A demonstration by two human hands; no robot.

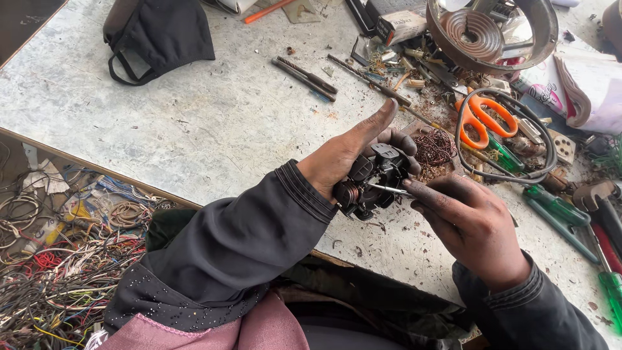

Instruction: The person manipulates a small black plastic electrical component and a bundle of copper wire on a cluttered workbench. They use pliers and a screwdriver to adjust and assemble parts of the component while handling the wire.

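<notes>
My left hand (353, 150) grips a small black motor-like part (374, 178) with a copper winding showing at its near end; the thumb sticks up. My right hand (463, 217) holds a thin metal tool (387, 188) whose tip touches the part's side. Both hands hover over the near edge of the worn grey workbench (194, 110). Just beyond the part lies a tangle of copper wire (433, 148).
Orange-handled scissors (483, 120), a black cable loop (512, 172), green-handled screwdrivers (560, 210) and a round metal pan with a coil (492, 29) crowd the right. Drill bits (308, 76) and a black face mask (159, 35) lie further back. Scrap wires (58, 259) pile below left.
</notes>
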